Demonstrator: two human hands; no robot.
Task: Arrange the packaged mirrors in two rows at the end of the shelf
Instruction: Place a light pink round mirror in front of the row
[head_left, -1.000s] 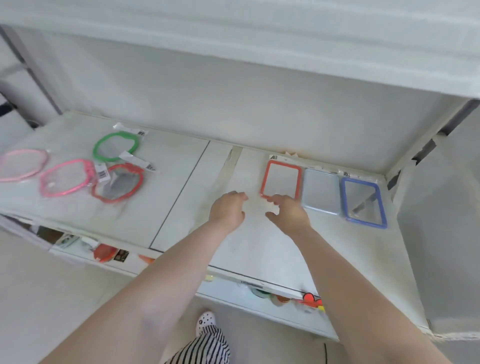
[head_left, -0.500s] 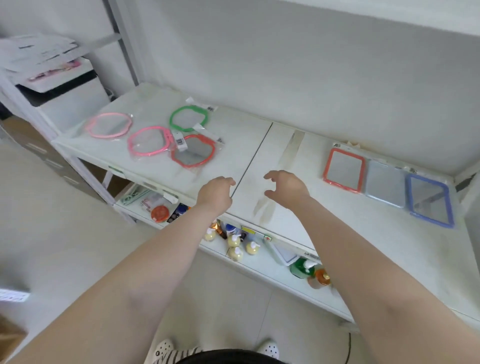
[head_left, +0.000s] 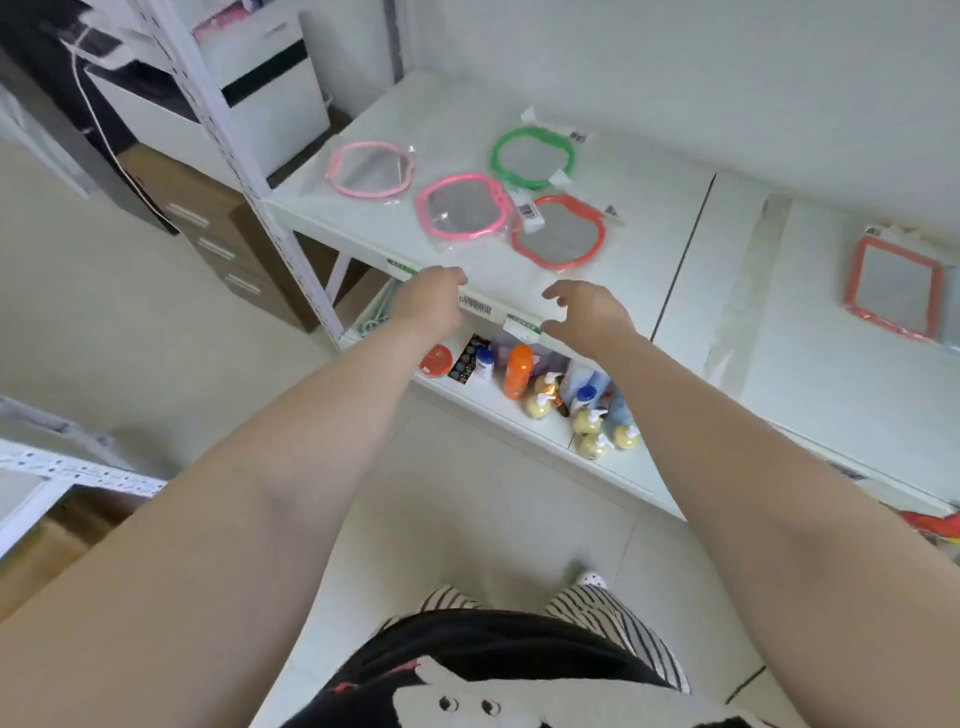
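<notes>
Landmark: white shelf (head_left: 597, 156), its front edge with label strips running across the middle of the view.
Left hand (head_left: 428, 304): at the shelf's front edge, fingers loosely curled over the edge strip, nothing held; contact with the strip cannot be told.
Right hand (head_left: 587, 314): at the same front edge, just right of the left hand, fingers spread and bent, thumb apart, grasping nothing.
Pale pink mirror (head_left: 370, 169): bagged, flat on the shelf, nearest its left end.
Bright pink mirror (head_left: 462, 207): bagged, flat on the shelf, just right of the pale pink one, nearer the front edge.
Green mirror (head_left: 534, 157): bagged, further back on the shelf, behind the bright pink and red ones.
Red round mirror (head_left: 558, 239): bagged, on the shelf right of the bright pink mirror, its bag touching that one's; closest to the right hand.
Red rectangular mirror (head_left: 892, 287): flat on the shelf, far toward its right end, well apart from the round group.
Lower shelf (head_left: 519, 415): below the landmark shelf, holding bottles (head_left: 587, 410), pump dispensers among them.
</notes>
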